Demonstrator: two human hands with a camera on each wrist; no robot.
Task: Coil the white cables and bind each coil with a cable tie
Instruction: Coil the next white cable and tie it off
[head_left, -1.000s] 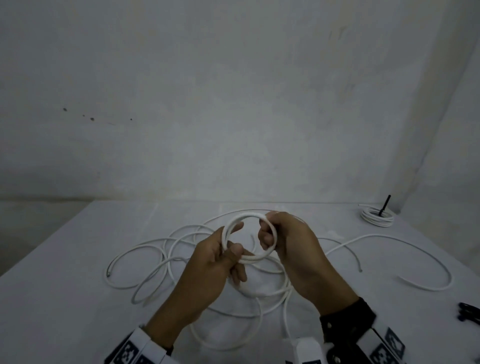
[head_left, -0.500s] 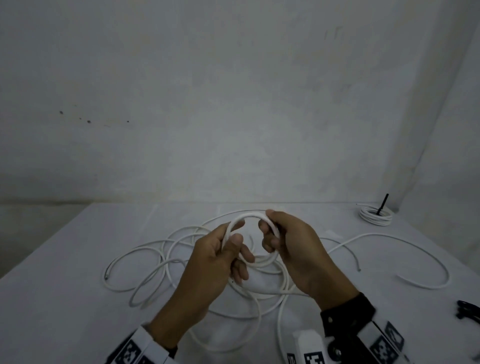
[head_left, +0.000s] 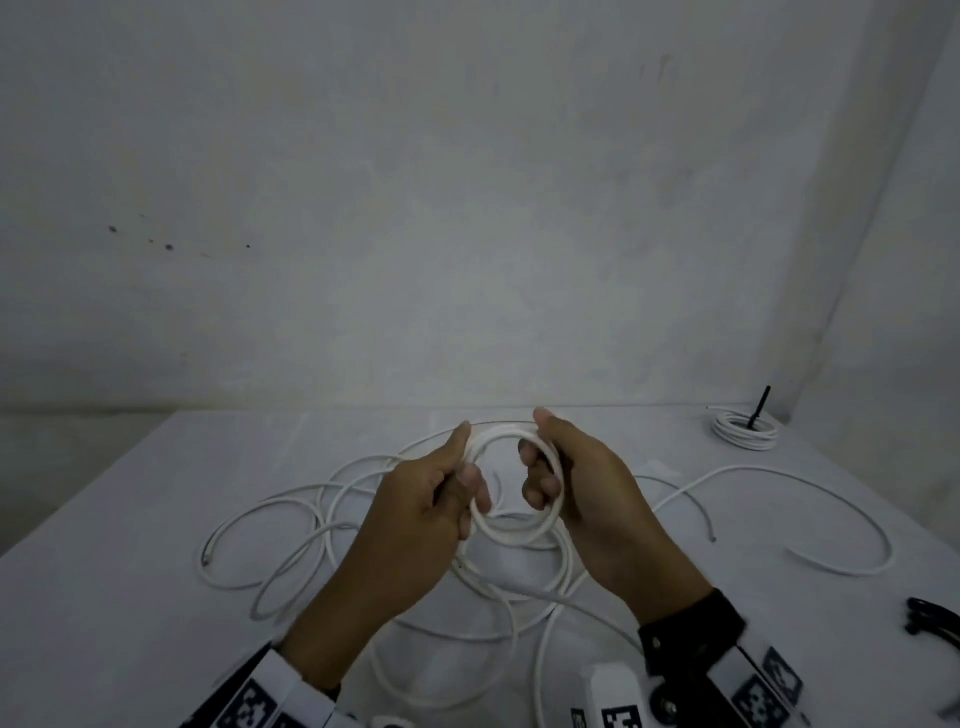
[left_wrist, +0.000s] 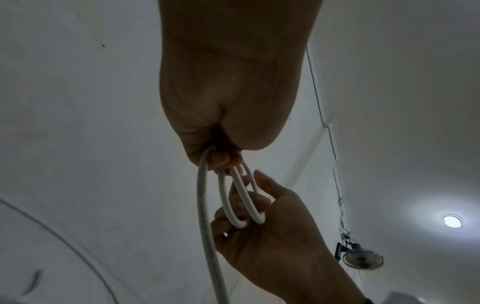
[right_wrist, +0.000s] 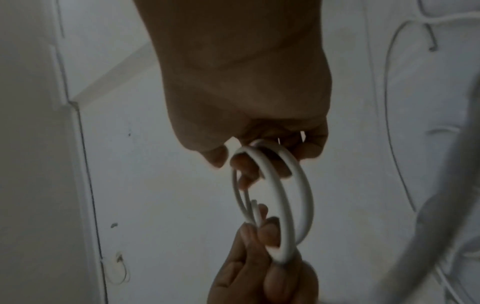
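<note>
A small coil of white cable (head_left: 511, 530) (left_wrist: 240, 207) (right_wrist: 279, 197) hangs in the air above the table, held between both hands. My left hand (head_left: 447, 499) pinches its left side with thumb on top and fingers curled under. My right hand (head_left: 558, 467) grips the right side, its fingers hooked through the ring. The rest of that white cable (head_left: 322, 540) lies in loose loops on the table below and to the left. A second loose white cable (head_left: 810, 478) curves across the right side.
A finished white coil (head_left: 744, 432) with a black tie sticking up sits at the far right corner. Black cable ties (head_left: 930, 621) lie at the right table edge. A bare wall rises behind the white table (head_left: 130, 597).
Both hands have turned the coil and drawn more cable into it; the right thumb now sits on the top of the ring, and loose loops below shifted slightly.
</note>
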